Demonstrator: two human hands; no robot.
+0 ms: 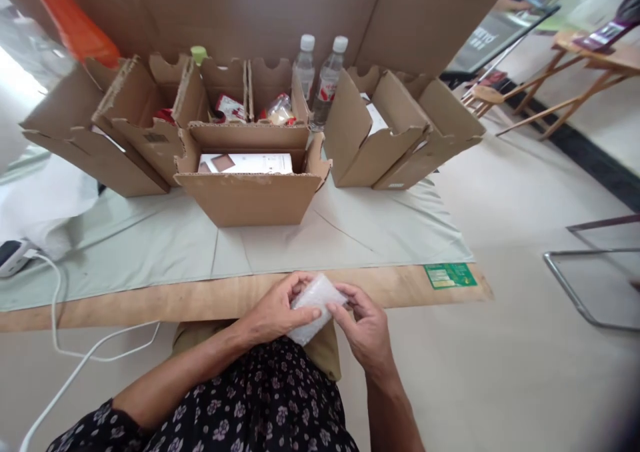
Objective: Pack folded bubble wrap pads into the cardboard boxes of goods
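Note:
Both hands hold a small parcel wrapped in bubble wrap [316, 305] just below the table's near edge, over my lap. My left hand [277, 311] grips its left side with thumb across the top. My right hand [364, 327] pinches its right end with the fingers closed. Straight ahead on the table stands an open cardboard box [250, 195] with a white and brown carton [245, 163] lying inside.
More open cardboard boxes [135, 132] [395, 132] stand left and right, holding packets. Two water bottles [320, 82] stand behind them. A pale cloth [240, 245] covers the wooden table [165, 299]. A white cable [55, 319] hangs left. Wooden folding stands [550, 85] are at far right.

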